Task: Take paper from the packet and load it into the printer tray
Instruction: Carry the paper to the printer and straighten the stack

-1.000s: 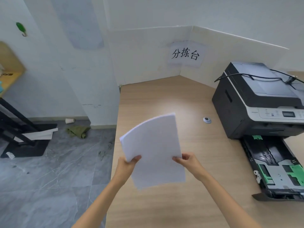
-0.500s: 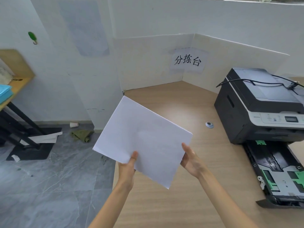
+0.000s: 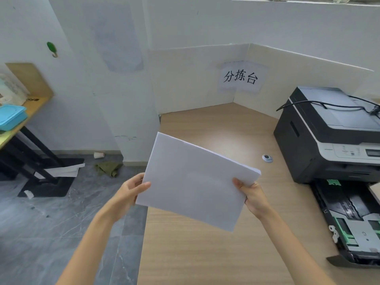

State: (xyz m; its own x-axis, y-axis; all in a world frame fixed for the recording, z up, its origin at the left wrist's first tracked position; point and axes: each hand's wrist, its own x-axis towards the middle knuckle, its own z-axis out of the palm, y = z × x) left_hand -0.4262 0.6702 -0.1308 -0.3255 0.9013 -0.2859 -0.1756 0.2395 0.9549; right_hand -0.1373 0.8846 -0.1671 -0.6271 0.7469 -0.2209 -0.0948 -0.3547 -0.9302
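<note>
A stack of white paper (image 3: 195, 182) hangs tilted in the air above the left part of the wooden desk (image 3: 205, 254). My left hand (image 3: 131, 190) grips its left edge and my right hand (image 3: 250, 194) grips its right edge. The black and grey printer (image 3: 329, 136) stands at the desk's right side. Its paper tray (image 3: 353, 223) is pulled out in front of it, with green guides showing and no paper in it. The paper packet is not in view.
A small round desk grommet (image 3: 267, 158) sits left of the printer. White partition boards with a paper sign (image 3: 240, 77) close the desk's back. Left of the desk are grey floor tiles, a green cloth (image 3: 109, 167), a paper cup and a black-legged table.
The stack has turned from upright to a landscape tilt and shifted right over the desk. My hands moved from its bottom edge to its two sides. The camera tilted upward.
</note>
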